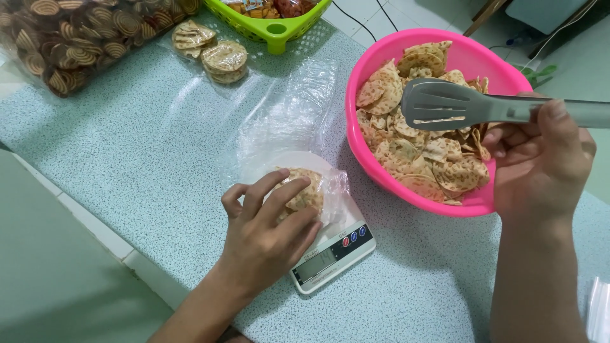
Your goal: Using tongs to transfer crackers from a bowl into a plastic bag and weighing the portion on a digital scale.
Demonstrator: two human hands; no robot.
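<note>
Left hand (pixel 270 238) fingers spread flat, steadying the clear plastic bag of crackers (pixel 305 190) on the small white scale (pixel 333 251); right hand (pixel 540 162) squeezes flat metal tongs (pixel 445 105) above the round pink plastic bowl (pixel 375 171). Best press lightly.

A clear plastic bag (pixel 298 121) with a few round crackers in it lies on a small white kitchen scale (pixel 330 251) near the middle of the bench (pixel 146 146). The scale's grey screen (pixel 316 263) faces the near edge, with three round buttons (red and blue) (pixel 353 237) just right of it. Far left sits a large clear bag of brown spiral-patterned biscuits (pixel 76 38). Beside it lie two small clear packets of crackers (pixel 213 51).
</note>
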